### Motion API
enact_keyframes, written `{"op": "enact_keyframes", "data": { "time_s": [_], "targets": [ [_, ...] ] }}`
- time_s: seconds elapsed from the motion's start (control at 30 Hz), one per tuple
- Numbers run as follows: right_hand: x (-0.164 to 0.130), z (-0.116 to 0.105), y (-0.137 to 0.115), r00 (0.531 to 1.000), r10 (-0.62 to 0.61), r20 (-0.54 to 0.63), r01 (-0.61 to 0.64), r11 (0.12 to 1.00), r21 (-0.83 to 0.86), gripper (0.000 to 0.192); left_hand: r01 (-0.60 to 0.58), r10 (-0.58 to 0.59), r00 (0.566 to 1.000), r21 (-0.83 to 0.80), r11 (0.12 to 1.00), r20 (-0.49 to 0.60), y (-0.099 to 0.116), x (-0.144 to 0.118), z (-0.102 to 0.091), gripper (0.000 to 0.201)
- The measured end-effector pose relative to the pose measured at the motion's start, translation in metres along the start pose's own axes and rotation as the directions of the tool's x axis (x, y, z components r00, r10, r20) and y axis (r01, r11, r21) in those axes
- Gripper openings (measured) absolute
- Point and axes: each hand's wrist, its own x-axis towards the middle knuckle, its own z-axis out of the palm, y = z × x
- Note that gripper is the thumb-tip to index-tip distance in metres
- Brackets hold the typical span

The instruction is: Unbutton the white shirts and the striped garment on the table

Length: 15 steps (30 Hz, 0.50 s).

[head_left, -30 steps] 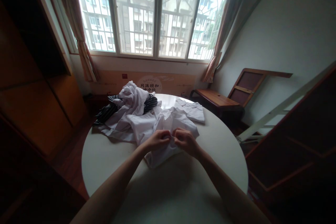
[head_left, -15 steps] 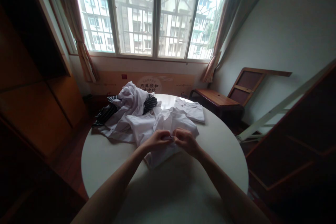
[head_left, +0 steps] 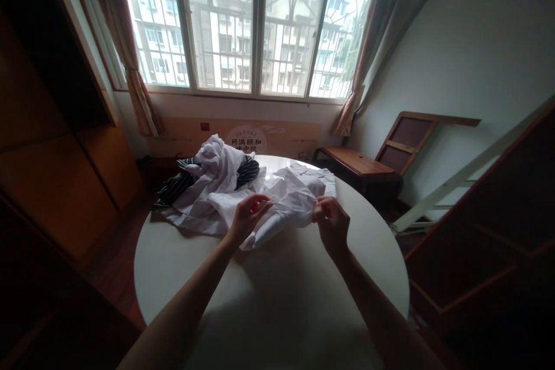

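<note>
A white shirt-like garment (head_left: 281,214) lies crumpled on the round white table (head_left: 277,306), partly lifted between my hands. My left hand (head_left: 247,217) pinches its edge on the left, thumb and fingers closed on the cloth. On the right, my right hand (head_left: 332,219) grips another part of the same edge. The cloth stretches between the two hands. Just beyond it, a folded white garment (head_left: 328,180) is partly covered. To the left sits a heap of white cloth (head_left: 217,165) on top of a black striped garment (head_left: 173,189).
Behind the table stands a long printed cardboard box (head_left: 281,133) under the barred window (head_left: 225,29). A wooden chair (head_left: 359,159) is at the back right, beside a pale ladder-like frame (head_left: 437,196). Wooden cabinets (head_left: 39,185) line the left.
My hands have moved apart from their meeting point at the middle, and slightly away from me. The white garment's near edge is now spread between them and its lower part has drawn back.
</note>
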Motion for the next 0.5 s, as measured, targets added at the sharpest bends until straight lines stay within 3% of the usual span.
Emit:
{"op": "enact_keyframes", "data": {
  "time_s": [0.2,0.27,0.33,0.43,0.47,0.5],
  "targets": [
    [-0.004,0.002,0.004,0.962,0.117,-0.248,-0.112,0.993,0.034,0.016,0.079,-0.078,0.997,-0.039,0.996,0.017,0.009,-0.003,0.000,0.032],
    [-0.004,0.002,0.004,0.945,0.130,-0.301,-0.115,0.991,0.068,0.016,0.167,-0.169,0.977,0.022,0.986,0.130,0.010,-0.005,-0.003,0.047],
    [-0.005,0.003,0.004,0.937,0.125,-0.327,-0.095,0.990,0.106,0.016,0.279,-0.303,0.889,0.118,0.953,0.345,0.011,-0.006,-0.008,0.060],
    [-0.008,0.006,0.003,0.938,0.098,-0.333,-0.059,0.990,0.126,0.016,0.385,-0.441,0.618,0.238,0.892,0.651,0.010,-0.007,-0.015,0.068],
    [-0.010,0.008,0.002,0.941,0.090,-0.325,-0.051,0.991,0.127,0.016,0.394,-0.445,0.553,0.249,0.885,0.705,0.009,-0.007,-0.016,0.066],
    [-0.011,0.009,0.002,0.946,0.081,-0.313,-0.042,0.991,0.128,0.016,0.395,-0.435,0.525,0.244,0.886,0.732,0.009,-0.007,-0.015,0.062]
  ]
}}
